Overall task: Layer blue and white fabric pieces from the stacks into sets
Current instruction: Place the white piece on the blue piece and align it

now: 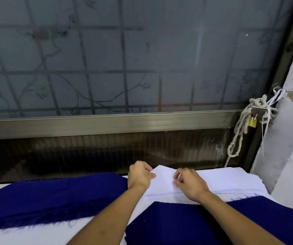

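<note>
A stack of white fabric (230,181) lies at the far right of the table. My left hand (139,175) pinches the raised left corner of its top white piece (163,177). My right hand (189,183) pinches the same piece nearer its middle. A stack of blue fabric (45,197) with a frayed front edge lies at the left. Near me lies a separate blue piece (177,225), partly under my forearms.
The white table surface (45,234) shows at the near left. Behind the table runs a metal window frame (106,123) with frosted glass and bars. A knotted rope with a brass padlock (252,122) hangs at the right, beside a rough wall (290,138).
</note>
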Motion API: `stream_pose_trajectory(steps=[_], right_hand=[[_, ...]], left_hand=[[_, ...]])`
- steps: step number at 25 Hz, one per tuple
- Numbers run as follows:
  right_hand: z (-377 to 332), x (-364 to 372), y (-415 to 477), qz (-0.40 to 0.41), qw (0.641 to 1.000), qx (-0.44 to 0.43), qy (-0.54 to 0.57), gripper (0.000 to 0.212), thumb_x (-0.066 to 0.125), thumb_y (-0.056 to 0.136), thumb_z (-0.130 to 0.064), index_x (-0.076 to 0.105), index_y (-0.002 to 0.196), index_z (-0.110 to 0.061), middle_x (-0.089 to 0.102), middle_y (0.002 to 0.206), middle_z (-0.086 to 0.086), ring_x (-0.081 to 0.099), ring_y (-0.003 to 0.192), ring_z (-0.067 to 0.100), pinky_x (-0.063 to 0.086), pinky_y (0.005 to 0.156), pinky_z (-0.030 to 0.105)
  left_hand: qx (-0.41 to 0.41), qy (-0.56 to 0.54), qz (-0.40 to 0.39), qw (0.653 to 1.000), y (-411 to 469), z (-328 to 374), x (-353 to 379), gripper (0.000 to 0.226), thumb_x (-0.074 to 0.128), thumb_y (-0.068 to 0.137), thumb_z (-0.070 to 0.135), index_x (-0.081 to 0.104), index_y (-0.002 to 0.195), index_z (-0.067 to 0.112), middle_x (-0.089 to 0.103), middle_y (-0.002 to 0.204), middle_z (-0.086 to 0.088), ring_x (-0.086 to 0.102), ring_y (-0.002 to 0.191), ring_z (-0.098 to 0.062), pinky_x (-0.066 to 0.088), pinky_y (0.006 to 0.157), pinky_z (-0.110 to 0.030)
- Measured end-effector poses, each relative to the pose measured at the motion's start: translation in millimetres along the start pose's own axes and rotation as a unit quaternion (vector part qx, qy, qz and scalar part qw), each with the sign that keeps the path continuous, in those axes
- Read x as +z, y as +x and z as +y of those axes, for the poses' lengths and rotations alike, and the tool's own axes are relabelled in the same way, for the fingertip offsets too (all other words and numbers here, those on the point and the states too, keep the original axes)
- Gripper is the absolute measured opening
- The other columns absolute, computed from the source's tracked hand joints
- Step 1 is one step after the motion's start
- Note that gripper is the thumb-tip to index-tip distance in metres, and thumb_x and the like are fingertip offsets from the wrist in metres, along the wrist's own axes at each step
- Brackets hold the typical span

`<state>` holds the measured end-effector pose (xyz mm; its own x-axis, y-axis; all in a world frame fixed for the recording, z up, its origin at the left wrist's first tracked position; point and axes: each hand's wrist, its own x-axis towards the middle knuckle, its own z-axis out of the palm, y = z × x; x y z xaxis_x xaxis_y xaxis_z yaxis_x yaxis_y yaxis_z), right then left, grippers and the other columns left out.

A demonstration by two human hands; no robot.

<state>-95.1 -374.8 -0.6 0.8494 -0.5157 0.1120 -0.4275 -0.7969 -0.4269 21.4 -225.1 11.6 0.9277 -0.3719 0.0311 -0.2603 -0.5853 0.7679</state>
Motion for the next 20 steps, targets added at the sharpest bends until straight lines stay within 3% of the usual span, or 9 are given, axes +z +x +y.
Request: stream_pose_trajectory(steps=[3, 7, 10, 14, 17, 18, 20], right_hand=[[3, -1, 0, 0.014, 1.000, -0.001, -0.008, 0.013, 0.062, 0.098, -0.034, 0.063, 0.109, -0.028, 0.065, 0.113, -0.006, 0.058, 0.101, 0.010, 0.053, 0.082, 0.025], [3, 5, 0, 0.034, 0.999, -0.013, -0.032, 0.021, 0.060, 0.099, -0.039, 0.061, 0.118, -0.030, 0.060, 0.123, -0.006, 0.054, 0.109, 0.010, 0.048, 0.084, 0.021], [2, 9, 1, 0.043, 0.998, -0.014, -0.038, 0.024, 0.060, 0.099, -0.042, 0.060, 0.121, -0.031, 0.058, 0.127, -0.007, 0.053, 0.113, 0.010, 0.049, 0.091, 0.021], [-2, 11, 6, 0.077, 0.996, -0.024, -0.043, 0.032, 0.058, 0.100, -0.042, 0.055, 0.130, -0.032, 0.052, 0.137, -0.009, 0.049, 0.121, 0.010, 0.046, 0.101, 0.023], [-2, 9, 9, 0.095, 0.993, -0.054, -0.052, 0.046, 0.055, 0.102, -0.039, 0.044, 0.146, -0.032, 0.042, 0.150, -0.011, 0.038, 0.137, 0.011, 0.035, 0.113, 0.030], [-3, 8, 10, 0.094, 0.992, -0.073, -0.049, 0.048, 0.055, 0.102, -0.038, 0.042, 0.148, -0.034, 0.041, 0.152, -0.013, 0.034, 0.142, 0.011, 0.030, 0.115, 0.031], [-6, 6, 12, 0.090, 0.989, -0.110, -0.032, 0.043, 0.056, 0.102, -0.037, 0.048, 0.144, -0.037, 0.047, 0.148, -0.016, 0.032, 0.143, 0.009, 0.024, 0.116, 0.031]], left_hand=[[0.046, 0.050, -0.001, 0.998, -5, 5, -3, 0.003, 0.075, 0.093, 0.015, 0.075, 0.095, 0.013, 0.073, 0.093, -0.002, 0.068, 0.090, -0.016, 0.060, 0.082, -0.034], [0.071, 0.150, -0.049, 0.985, -5, 9, 0, 0.014, 0.065, 0.100, 0.017, 0.071, 0.108, 0.008, 0.072, 0.107, -0.007, 0.069, 0.098, -0.021, 0.060, 0.085, -0.035], [0.090, 0.222, -0.064, 0.969, -4, 11, 4, 0.022, 0.061, 0.102, 0.026, 0.069, 0.115, 0.010, 0.070, 0.110, -0.008, 0.069, 0.097, -0.021, 0.056, 0.077, -0.030], [0.184, 0.362, -0.001, 0.914, -10, 10, 1, 0.022, 0.054, 0.105, 0.032, 0.070, 0.111, 0.018, 0.070, 0.100, -0.003, 0.068, 0.092, -0.019, 0.050, 0.071, -0.029], [0.275, 0.421, 0.058, 0.862, -11, 7, 0, 0.016, 0.057, 0.103, 0.017, 0.072, 0.099, 0.020, 0.065, 0.087, 0.000, 0.063, 0.088, -0.019, 0.048, 0.067, -0.030], [0.286, 0.401, 0.060, 0.868, -11, 7, 0, 0.017, 0.056, 0.102, 0.017, 0.072, 0.101, 0.021, 0.067, 0.090, 0.001, 0.063, 0.090, -0.018, 0.051, 0.070, -0.030], [0.274, 0.302, 0.046, 0.912, -13, 12, -4, 0.014, 0.058, 0.102, 0.026, 0.072, 0.106, 0.025, 0.069, 0.099, 0.005, 0.065, 0.093, -0.016, 0.054, 0.071, -0.029]])
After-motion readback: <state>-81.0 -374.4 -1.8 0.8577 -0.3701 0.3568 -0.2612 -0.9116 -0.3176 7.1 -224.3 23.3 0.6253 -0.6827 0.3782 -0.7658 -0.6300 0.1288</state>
